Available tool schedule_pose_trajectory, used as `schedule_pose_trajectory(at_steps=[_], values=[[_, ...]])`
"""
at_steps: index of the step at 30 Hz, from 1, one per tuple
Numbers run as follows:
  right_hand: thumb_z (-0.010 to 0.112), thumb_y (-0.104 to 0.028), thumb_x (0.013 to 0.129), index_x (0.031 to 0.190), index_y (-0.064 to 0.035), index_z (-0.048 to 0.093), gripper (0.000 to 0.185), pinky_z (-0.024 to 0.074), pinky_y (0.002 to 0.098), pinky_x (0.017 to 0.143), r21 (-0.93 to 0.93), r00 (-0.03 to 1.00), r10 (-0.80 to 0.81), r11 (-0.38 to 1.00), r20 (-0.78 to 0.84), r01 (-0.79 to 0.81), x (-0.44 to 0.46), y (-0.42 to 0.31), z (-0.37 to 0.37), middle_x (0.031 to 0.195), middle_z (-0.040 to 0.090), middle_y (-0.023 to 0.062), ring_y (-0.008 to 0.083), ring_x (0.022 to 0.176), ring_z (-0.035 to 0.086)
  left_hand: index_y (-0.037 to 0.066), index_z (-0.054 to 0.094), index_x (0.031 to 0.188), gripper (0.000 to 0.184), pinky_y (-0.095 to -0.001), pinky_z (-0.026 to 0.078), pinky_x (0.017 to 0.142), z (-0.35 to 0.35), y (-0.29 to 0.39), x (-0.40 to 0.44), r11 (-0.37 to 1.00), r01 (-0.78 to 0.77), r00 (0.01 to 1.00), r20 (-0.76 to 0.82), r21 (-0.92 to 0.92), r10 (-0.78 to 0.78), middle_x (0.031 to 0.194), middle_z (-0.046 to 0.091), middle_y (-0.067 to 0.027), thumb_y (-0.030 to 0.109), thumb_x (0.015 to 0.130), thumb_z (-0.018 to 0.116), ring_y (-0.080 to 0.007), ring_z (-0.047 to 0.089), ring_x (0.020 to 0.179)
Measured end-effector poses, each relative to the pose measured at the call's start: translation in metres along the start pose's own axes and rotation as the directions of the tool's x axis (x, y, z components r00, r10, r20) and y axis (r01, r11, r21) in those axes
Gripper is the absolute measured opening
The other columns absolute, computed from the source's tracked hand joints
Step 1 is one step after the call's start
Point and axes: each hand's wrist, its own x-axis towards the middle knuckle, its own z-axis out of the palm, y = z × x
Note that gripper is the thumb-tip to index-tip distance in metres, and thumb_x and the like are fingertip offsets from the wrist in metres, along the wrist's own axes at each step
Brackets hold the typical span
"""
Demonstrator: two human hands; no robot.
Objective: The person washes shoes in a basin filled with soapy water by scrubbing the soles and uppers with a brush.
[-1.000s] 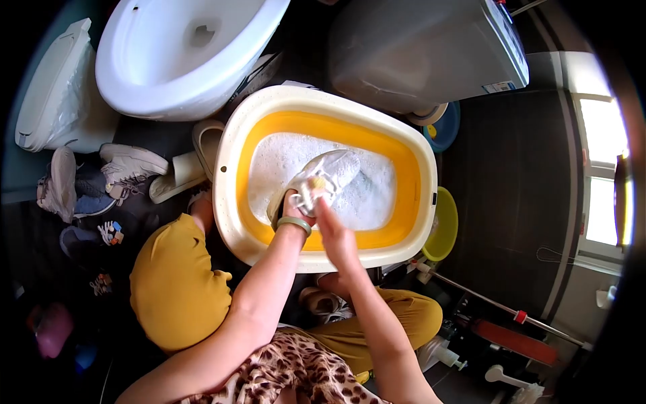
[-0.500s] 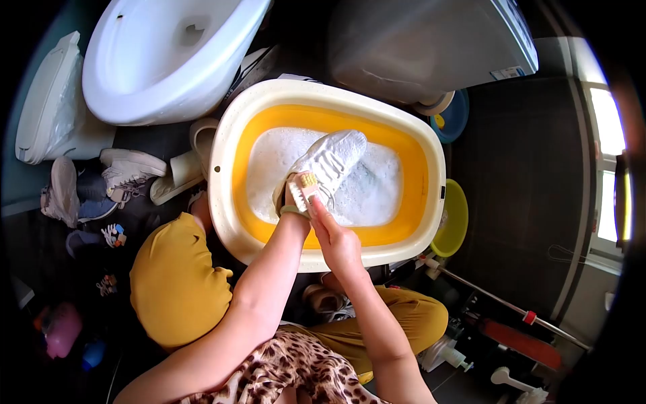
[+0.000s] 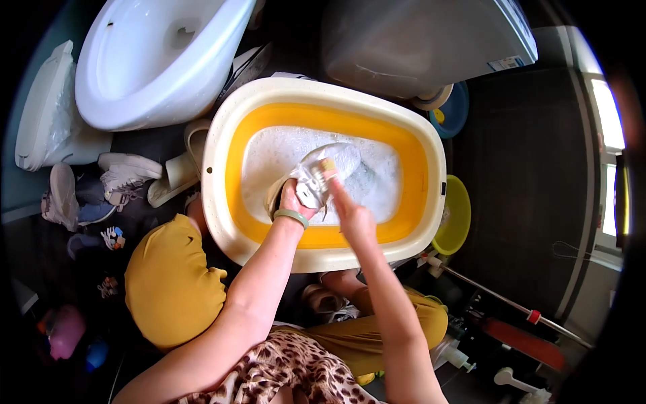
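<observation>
Over the soapy water of a cream and yellow basin [image 3: 222,222], my left hand [image 3: 296,200] grips a white shoe [image 3: 340,158] near its heel and opening. The shoe's toe points up and to the right. My right hand [image 3: 356,222] holds a small brush [image 3: 328,166], blurred by motion, against the laced upper of the shoe. A green bangle circles my left wrist. White suds [image 3: 377,195] lie around the shoe, and my fingers on the shoe are partly hidden.
A toilet [image 3: 101,101] stands at the upper left, a grey bin-like appliance [image 3: 404,54] at the top. Other shoes [image 3: 128,175] lie left of the basin. A green bowl [image 3: 457,215] and a blue bowl [image 3: 457,111] are at its right; a metal pole [image 3: 498,296] lies lower right.
The shoe has tilted lower, its toe nearer the suds. My right hand with the brush has moved up and right, from the shoe's opening onto its laces.
</observation>
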Motion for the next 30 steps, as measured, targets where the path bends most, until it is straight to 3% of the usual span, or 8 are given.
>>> schedule_pose_trajectory(at_steps=[6,10,16,20,22,24,26,30], values=[[0.047,-0.028,0.091,0.128,-0.0305,0.046,0.037,0.0448,0.0444,0.053,0.112,0.966,0.148,0.986,-0.214,-0.127,0.029,0.034,0.022,0.067,0.060,0.0210,0.0377,0.061,0.059,0.000,0.048,0.120,0.039,-0.0411,0.040,0.098,0.014,-0.014,-0.001,0.993,-0.028,0.989,-0.141,0.114,0.044,0.121,0.052,-0.0151,0.025,0.093,0.035,-0.0275,0.051,0.111],[0.053,-0.024,0.089,0.126,-0.0256,0.049,0.037,0.0472,0.0432,0.059,0.014,0.995,0.075,0.997,0.063,-0.076,-0.002,0.001,0.010,0.071,0.059,0.0241,0.0397,0.067,0.060,0.001,0.049,0.120,0.039,-0.0403,0.039,0.099,0.007,-0.003,-0.010,0.995,-0.039,0.958,-0.280,0.097,0.064,0.121,0.053,-0.0144,0.025,0.092,0.034,-0.0270,0.051,0.111],[0.050,-0.025,0.089,0.125,-0.0276,0.050,0.036,0.0458,0.0437,0.052,0.106,0.952,0.190,0.980,-0.242,-0.168,0.025,0.045,0.024,0.063,0.059,0.0188,0.0354,0.057,0.059,-0.005,0.042,0.125,0.043,-0.0370,0.033,0.104,0.008,-0.015,-0.004,0.966,-0.020,0.988,-0.140,0.258,0.058,0.130,0.046,-0.0151,0.021,0.093,0.032,-0.0266,0.046,0.119],[0.057,-0.025,0.087,0.123,-0.0252,0.053,0.036,0.0464,0.0395,0.054,0.053,1.000,0.022,0.998,0.012,-0.022,0.001,0.017,0.019,0.069,0.060,0.0221,0.0368,0.059,0.059,-0.004,0.044,0.124,0.041,-0.0374,0.036,0.102,0.032,-0.011,-0.018,0.978,-0.054,0.921,-0.368,0.203,0.127,0.127,0.049,-0.0159,0.021,0.093,0.033,-0.0268,0.048,0.116],[0.051,-0.030,0.089,0.124,-0.0282,0.052,0.035,0.0461,0.0429,0.054,0.026,0.986,0.159,0.987,-0.046,-0.158,0.018,0.039,0.012,0.066,0.060,0.0189,0.0344,0.059,0.061,-0.004,0.044,0.124,0.041,-0.0369,0.037,0.102,0.013,-0.007,0.001,0.985,0.038,0.998,-0.056,0.165,-0.029,0.126,0.050,-0.0154,0.021,0.093,0.033,-0.0261,0.049,0.115],[0.052,-0.030,0.089,0.123,-0.0266,0.053,0.034,0.0470,0.0418,0.057,0.125,0.940,0.340,0.934,-0.027,-0.334,0.028,0.047,0.013,0.070,0.061,0.0193,0.0343,0.063,0.061,-0.004,0.044,0.124,0.040,-0.0360,0.038,0.101,0.015,-0.015,-0.002,0.947,0.019,0.987,-0.156,0.321,0.033,0.125,0.050,-0.0150,0.019,0.093,0.034,-0.0257,0.050,0.114],[0.052,-0.028,0.089,0.123,-0.0248,0.053,0.034,0.0481,0.0408,0.063,0.291,0.964,0.195,0.947,-0.181,-0.137,0.024,0.040,0.029,0.077,0.061,0.0221,0.0362,0.071,0.062,-0.002,0.045,0.123,0.039,-0.0361,0.041,0.098,0.023,-0.016,-0.002,0.942,0.028,0.980,-0.195,0.333,0.040,0.123,0.052,-0.0140,0.021,0.093,0.034,-0.0245,0.051,0.113],[0.054,-0.027,0.089,0.125,-0.0247,0.050,0.037,0.0482,0.0378,0.069,0.358,0.999,-0.035,0.933,0.030,0.022,0.012,0.012,0.013,0.090,0.059,0.0256,0.0346,0.081,0.063,0.002,0.047,0.123,0.037,-0.0342,0.047,0.089,0.012,-0.003,-0.009,0.942,-0.003,0.961,-0.261,0.334,0.095,0.119,0.055,-0.0109,0.020,0.092,0.039,-0.0210,0.056,0.103]])
